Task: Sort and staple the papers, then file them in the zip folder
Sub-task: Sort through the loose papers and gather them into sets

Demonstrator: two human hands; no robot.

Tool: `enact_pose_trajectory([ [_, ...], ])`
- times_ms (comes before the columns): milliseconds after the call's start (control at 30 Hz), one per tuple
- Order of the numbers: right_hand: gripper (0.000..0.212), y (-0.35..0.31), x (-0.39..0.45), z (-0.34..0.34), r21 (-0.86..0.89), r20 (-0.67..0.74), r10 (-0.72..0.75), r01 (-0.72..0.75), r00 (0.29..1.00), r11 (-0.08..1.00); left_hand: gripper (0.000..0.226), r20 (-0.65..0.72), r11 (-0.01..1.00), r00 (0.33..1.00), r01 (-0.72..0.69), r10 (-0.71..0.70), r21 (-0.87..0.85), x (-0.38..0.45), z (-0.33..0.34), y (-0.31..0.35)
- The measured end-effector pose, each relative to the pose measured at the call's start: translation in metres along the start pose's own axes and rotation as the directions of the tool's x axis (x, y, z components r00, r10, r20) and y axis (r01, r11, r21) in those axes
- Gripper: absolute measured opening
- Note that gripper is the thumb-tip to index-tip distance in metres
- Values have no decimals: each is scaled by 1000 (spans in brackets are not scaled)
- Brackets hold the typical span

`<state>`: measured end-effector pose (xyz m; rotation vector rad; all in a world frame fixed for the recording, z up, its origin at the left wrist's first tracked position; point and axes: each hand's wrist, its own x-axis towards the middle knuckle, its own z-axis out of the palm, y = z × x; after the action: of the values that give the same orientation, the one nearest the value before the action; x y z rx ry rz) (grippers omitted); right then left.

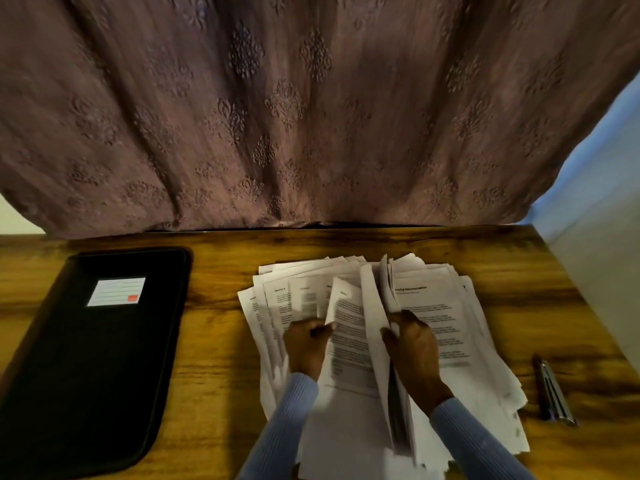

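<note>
Left hand (306, 344) pinches sheet (348, 336) — right hand (414, 344) grips papers (440, 317).

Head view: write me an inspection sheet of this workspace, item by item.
Surface: wooden table, dark grain streaks.
Job's things: loose papers fanned in an untidy pile at centre right; black zip folder lying flat at left, closed as far as can be seen, white label on its cover; stapler on the table right of the pile.
Clutter: nothing seen.
Hands: left hand pinches the edge of a sheet; right hand grips a bundle of sheets lifted on edge.
Cables: nothing seen.
Surroundings: patterned mauve curtain behind the table; pale wall at right.
</note>
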<state>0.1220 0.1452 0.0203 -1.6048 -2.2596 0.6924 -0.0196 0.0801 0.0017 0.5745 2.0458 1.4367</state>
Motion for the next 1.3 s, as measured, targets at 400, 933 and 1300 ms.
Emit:
enact_pose_trajectory([
  [400, 43, -29, 0, -8, -22, 13, -161, 161, 987, 987, 15, -262, 930, 911, -353, 318, -100, 18, -155, 120],
  [933, 26, -62, -15, -120, -211, -166, -291, 255, 942, 944, 25, -247, 861, 958, -1, -145, -509, -16, -129, 35],
  [1300, 19, -86, -37, -4, -48, 220, -312, 330, 924, 943, 26, -55, 833, 935, 283, -349, -476, -43, -75, -20],
])
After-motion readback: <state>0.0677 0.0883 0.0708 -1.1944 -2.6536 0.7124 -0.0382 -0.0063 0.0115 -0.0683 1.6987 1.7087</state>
